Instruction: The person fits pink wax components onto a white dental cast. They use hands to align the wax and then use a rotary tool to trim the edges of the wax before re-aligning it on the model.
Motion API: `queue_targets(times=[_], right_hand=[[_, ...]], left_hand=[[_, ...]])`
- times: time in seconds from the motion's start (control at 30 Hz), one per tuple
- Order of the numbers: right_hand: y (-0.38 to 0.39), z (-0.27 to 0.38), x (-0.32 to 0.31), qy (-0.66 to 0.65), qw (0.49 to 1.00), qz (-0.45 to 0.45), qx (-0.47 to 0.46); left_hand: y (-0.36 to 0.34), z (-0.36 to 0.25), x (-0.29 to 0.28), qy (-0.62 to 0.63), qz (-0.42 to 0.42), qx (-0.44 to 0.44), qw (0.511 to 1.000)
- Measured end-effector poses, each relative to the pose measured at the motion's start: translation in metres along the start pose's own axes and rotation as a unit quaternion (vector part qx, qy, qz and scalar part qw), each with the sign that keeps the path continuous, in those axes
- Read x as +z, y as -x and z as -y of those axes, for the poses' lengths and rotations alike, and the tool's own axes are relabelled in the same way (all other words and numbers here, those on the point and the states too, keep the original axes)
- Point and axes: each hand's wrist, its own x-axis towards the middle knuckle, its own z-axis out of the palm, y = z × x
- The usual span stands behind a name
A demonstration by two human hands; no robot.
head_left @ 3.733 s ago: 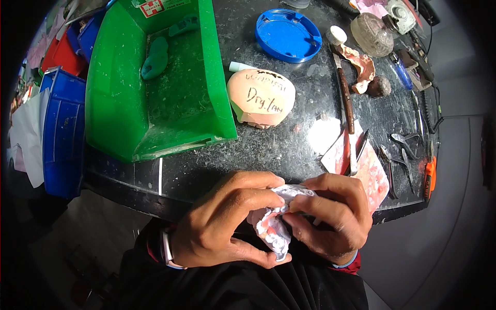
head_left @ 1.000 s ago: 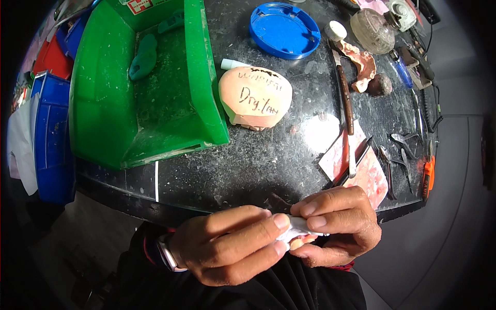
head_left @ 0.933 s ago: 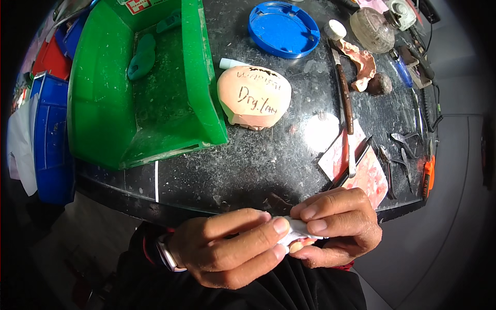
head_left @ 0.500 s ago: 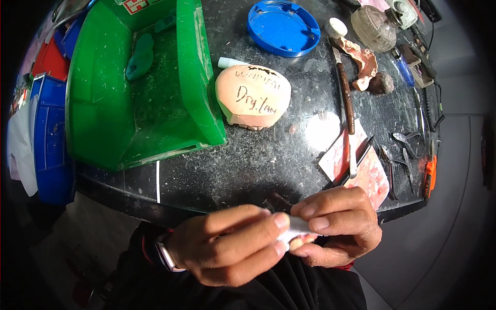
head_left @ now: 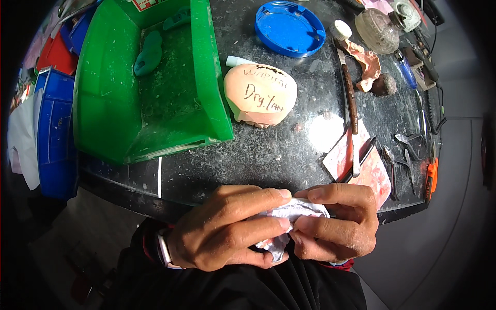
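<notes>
In front of my body, both hands pinch a crumpled white sheet with pinkish stains (head_left: 297,211), apparently paper. My left hand (head_left: 222,227) grips its left side, with the thumb beneath and fingertips on top. The right edge is between the fingers and thumb of my right hand (head_left: 341,222). Whether anything lies inside the folds is hidden. Beyond my hands, a peach plaster dental model (head_left: 263,95) with handwriting on its base rests on the black bench (head_left: 248,160), beside a green bin (head_left: 211,88).
Green mold-like pieces (head_left: 149,54) lie in the bin. A blue round lid (head_left: 289,28) is at the back. On the right are a wood-handled spatula (head_left: 350,98), a pink-stained sheet (head_left: 380,181), pliers (head_left: 408,155), an orange cutter (head_left: 431,181) and a glass burner (head_left: 377,31).
The white sheet is now more spread out between my hands. The pink piece with yellowish teeth glimpsed between my fingers no longer shows. My fingers have shifted their grip.
</notes>
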Motion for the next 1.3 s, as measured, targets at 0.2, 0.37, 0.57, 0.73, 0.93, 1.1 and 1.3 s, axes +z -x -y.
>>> queue_targets(times=[0.2,0.37,0.57,0.73,0.93,1.1,1.3], right_hand=[[-0.001,0.002,0.003,0.075,0.997,-0.006,-0.020],[-0.007,0.004,0.007,0.064,0.998,-0.001,0.001],[-0.008,0.005,0.010,0.075,0.997,-0.001,0.007],[-0.007,0.006,0.011,0.072,0.997,0.006,0.030],[-0.009,0.008,0.010,0.001,0.997,-0.015,0.071],[-0.004,0.002,0.005,-0.032,0.997,0.002,0.066],[-0.004,0.000,0.006,-0.009,1.000,0.002,0.023]], left_hand=[[-0.003,-0.002,-0.004,0.012,0.026,-0.029,0.999],[-0.005,-0.001,-0.005,0.005,0.033,-0.030,0.999],[-0.004,-0.001,-0.005,0.014,0.033,-0.040,0.999],[-0.003,0.000,-0.005,0.009,0.037,-0.042,0.998],[-0.004,-0.001,-0.007,0.032,0.032,-0.050,0.998],[-0.002,0.000,-0.007,0.030,0.024,-0.044,0.998],[-0.001,0.000,-0.007,0.024,0.025,-0.046,0.998]])
